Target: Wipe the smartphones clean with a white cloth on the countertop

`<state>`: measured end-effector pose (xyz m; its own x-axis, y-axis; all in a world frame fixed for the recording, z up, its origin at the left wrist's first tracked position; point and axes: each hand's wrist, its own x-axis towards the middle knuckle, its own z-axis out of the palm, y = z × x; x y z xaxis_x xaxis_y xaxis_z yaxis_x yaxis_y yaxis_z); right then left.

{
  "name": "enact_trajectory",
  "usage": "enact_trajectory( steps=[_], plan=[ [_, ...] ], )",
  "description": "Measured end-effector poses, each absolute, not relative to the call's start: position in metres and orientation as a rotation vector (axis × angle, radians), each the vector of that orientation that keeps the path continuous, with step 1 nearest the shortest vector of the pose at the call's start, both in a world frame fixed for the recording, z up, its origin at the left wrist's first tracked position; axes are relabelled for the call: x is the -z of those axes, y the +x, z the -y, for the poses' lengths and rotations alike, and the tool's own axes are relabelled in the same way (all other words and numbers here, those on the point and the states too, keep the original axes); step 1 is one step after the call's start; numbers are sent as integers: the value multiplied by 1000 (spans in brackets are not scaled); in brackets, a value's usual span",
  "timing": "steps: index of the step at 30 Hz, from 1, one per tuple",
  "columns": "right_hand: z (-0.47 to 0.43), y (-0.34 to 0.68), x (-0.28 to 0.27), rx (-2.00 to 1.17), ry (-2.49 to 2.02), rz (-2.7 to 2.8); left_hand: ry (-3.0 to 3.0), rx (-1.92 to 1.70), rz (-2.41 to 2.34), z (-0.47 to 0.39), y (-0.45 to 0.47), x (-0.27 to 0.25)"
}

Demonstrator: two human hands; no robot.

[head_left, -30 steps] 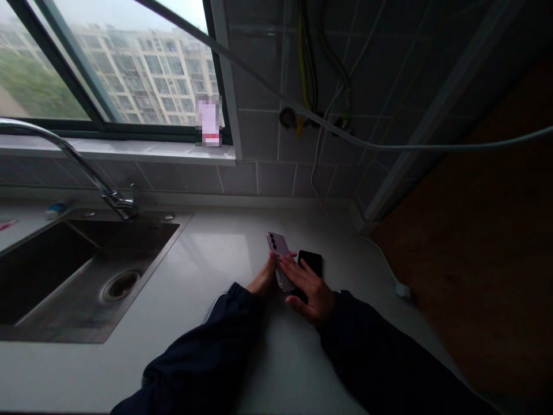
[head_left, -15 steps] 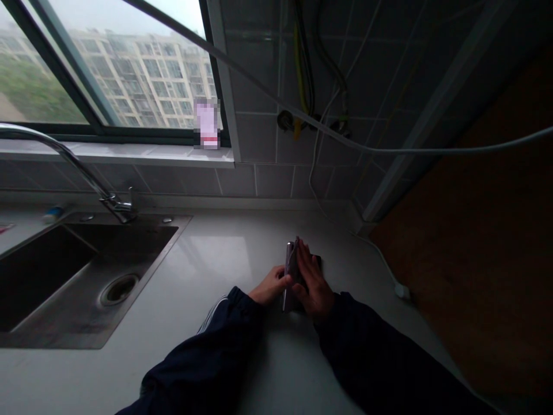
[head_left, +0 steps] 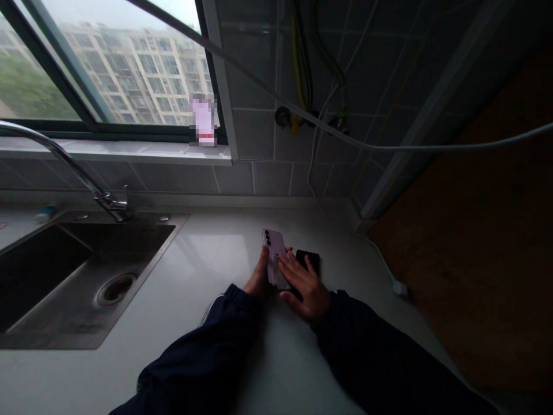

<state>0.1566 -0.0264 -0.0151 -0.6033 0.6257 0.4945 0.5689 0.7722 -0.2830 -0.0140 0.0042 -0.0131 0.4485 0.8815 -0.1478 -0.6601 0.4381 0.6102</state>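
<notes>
A lilac smartphone [head_left: 273, 239] is tilted above the counter, its back with several camera lenses turned up. My left hand [head_left: 258, 275] grips it along the left edge, thumb on the near side and fingertips showing at the far edge. My right hand [head_left: 305, 288] lies with outstretched, slightly spread fingers against the lower part of the phone's back. Under its fingertips shows a small greyish piece [head_left: 277, 259] that I cannot make out. Beside the right hand a flat black object [head_left: 308, 260], phone-like in shape, rests on the counter, partly covered by the fingers.
A steel sink [head_left: 142, 259] with a chrome faucet [head_left: 82, 170] is set into the white counter [head_left: 207, 253] at left. A white cable with a plug [head_left: 399, 287] lies at right. Another cable [head_left: 389, 148] hangs across the view. A blurred-out pinkish item [head_left: 204, 121] stands on the windowsill.
The phone has turned from edge-on to showing its back and shifted left with my left hand. My right hand's fingers now lie lower across it. The black object is more exposed.
</notes>
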Motion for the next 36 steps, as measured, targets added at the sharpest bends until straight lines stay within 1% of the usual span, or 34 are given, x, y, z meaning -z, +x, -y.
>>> enact_trajectory(
  steps=[6,11,14,23,31,36],
  plan=[
    [24,158,15,-147,-938,2399,512,-986,-486,-5,-13,19],
    [21,160,19,-118,-1017,2260,897,-953,-504,-5,-15,37],
    [20,160,19,-128,-1051,2208,1033,-899,-523,-6,-16,42],
    [20,158,21,-158,-1029,2212,1052,-910,-494,-8,-14,47],
    [21,159,21,-184,-983,2206,1082,-917,-521,-6,-14,37],
    [25,158,15,-173,-902,2262,980,-974,-473,-4,-11,32]
  ],
)
